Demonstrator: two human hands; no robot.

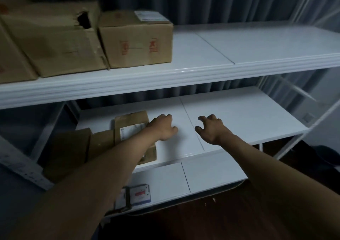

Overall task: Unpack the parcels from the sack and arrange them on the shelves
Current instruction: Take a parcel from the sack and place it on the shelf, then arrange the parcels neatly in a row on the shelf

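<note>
A dim room with cool, low light holds a white metal shelving rack (202, 74) of glossy flat boards on thin angled struts. Behind it hangs a dark grey pleated curtain (211, 2) that fills the back from side to side. Under the rack lies a dark reddish-brown wooden floor (202, 219), and a pale wall (323, 122) shows at the right edge.

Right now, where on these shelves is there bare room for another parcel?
Top shelf: bare right of the small carton. Middle shelf: bare right of the labelled parcel, though the left hand and right hand hover there. Bottom shelf: bare right of the small packet. The left ends are crowded.
</note>
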